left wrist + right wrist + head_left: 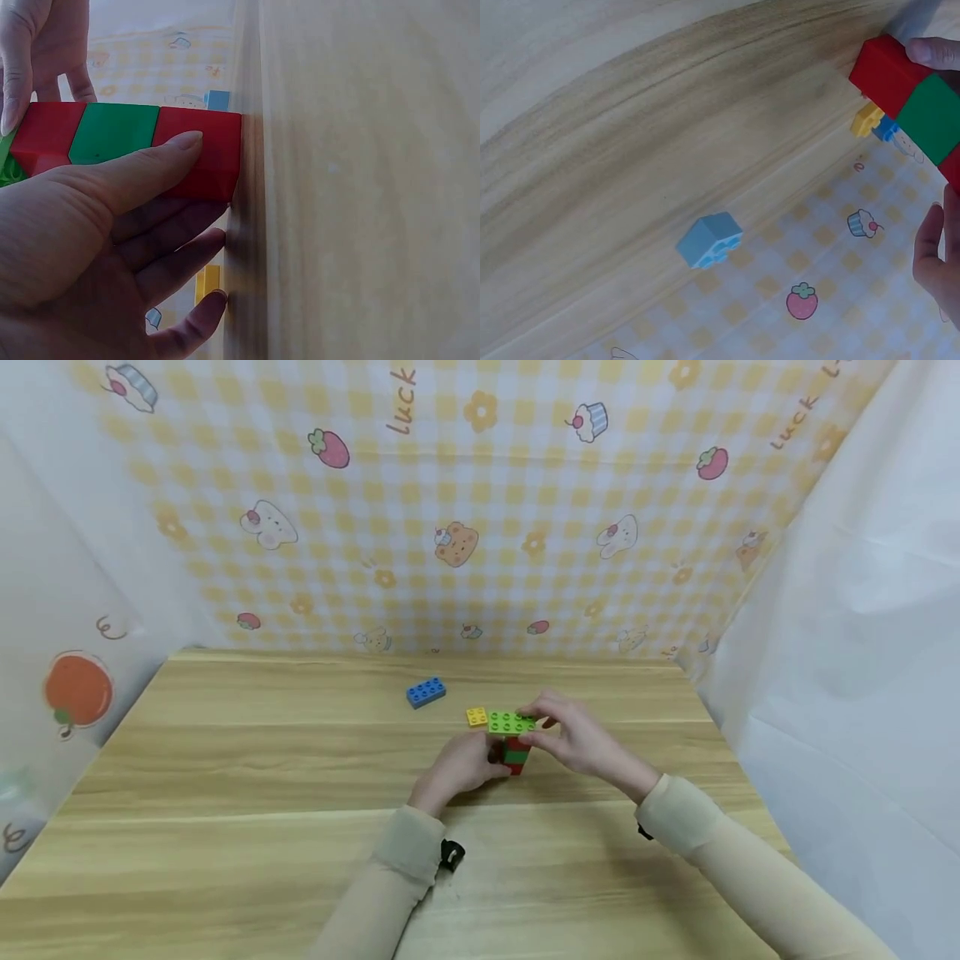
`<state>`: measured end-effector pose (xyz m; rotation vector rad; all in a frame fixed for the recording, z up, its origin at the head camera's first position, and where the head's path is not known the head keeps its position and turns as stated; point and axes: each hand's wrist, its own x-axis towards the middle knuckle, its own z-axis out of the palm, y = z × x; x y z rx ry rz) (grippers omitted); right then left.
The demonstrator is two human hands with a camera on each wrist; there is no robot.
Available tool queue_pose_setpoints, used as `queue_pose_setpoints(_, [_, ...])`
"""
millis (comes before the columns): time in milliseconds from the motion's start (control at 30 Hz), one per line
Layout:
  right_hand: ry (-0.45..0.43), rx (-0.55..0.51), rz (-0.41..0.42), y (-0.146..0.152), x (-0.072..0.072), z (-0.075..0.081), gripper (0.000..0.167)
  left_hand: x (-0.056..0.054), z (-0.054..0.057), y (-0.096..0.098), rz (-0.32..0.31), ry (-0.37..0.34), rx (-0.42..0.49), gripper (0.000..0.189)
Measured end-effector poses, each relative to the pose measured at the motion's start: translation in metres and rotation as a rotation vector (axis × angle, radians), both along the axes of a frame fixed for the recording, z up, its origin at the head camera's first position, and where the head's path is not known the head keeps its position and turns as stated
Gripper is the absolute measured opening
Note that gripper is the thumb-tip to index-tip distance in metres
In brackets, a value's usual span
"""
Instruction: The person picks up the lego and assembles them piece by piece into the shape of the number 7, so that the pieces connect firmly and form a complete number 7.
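A short tower of red and green bricks (516, 757) stands upright on the table, its layers red, green and red. My left hand (467, 760) grips it low down; in the left wrist view the thumb (169, 150) lies across the bottom red brick (214, 142), fingers behind. On top lies a light green brick (504, 723) with studs up, jutting out to the left. My right hand (573, 735) pinches its right end between thumb and fingers. The right wrist view shows the tower's red base (889, 75), with the light green brick out of frame.
A small yellow brick (477, 717) lies just behind my left hand. Farther back is a blue brick (426, 692). In the right wrist view a light blue brick (710, 240) also lies on the table. A patterned cloth (457, 485) hangs behind the table.
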<state>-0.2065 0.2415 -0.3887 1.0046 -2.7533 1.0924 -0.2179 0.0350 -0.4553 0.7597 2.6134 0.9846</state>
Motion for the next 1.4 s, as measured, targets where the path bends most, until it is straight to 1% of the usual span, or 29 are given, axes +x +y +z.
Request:
queue_pose_setpoints(200, [0.022, -0.034, -0.005, 0.001, 0.001, -0.004, 0.029, 0.000, 0.002, 0.001, 0.004, 0.007, 0.014, 0.054])
queue_pose_setpoints(367, [0.054, -0.039, 0.000, 0.001, 0.002, -0.008, 0.031, 0.001, 0.003, 0.000, 0.007, 0.006, 0.001, 0.053])
queue_pose_setpoints(600, [0.057, -0.059, -0.034, 0.003, 0.003, -0.012, 0.034, 0.000, 0.004, 0.001, 0.003, 0.029, 0.003, 0.054])
queue_pose_setpoints(733, [0.057, -0.068, -0.034, 0.002, 0.004, -0.013, 0.035, 0.000, 0.003, -0.001, -0.007, 0.030, 0.001, 0.055])
queue_pose_setpoints(900, [0.043, -0.092, -0.039, 0.000, 0.005, -0.016, 0.035, 0.000, 0.000, -0.003, -0.013, -0.001, -0.006, 0.054])
queue_pose_setpoints(1033, [0.025, -0.124, -0.045, -0.001, 0.006, -0.019, 0.035, 0.000, 0.000, -0.005, -0.014, -0.044, 0.005, 0.056])
queue_pose_setpoints(1233, [0.007, -0.151, -0.072, -0.002, 0.009, -0.022, 0.036, -0.002, -0.002, -0.009, -0.032, -0.086, 0.088, 0.052])
queue_pose_setpoints(1333, [0.008, -0.161, -0.081, -0.003, 0.009, -0.023, 0.037, -0.005, -0.003, -0.014, -0.022, -0.131, 0.134, 0.049])
queue_pose_setpoints(1400, [0.009, -0.164, -0.089, -0.004, 0.009, -0.024, 0.037, -0.008, -0.003, -0.018, -0.005, -0.153, 0.147, 0.049])
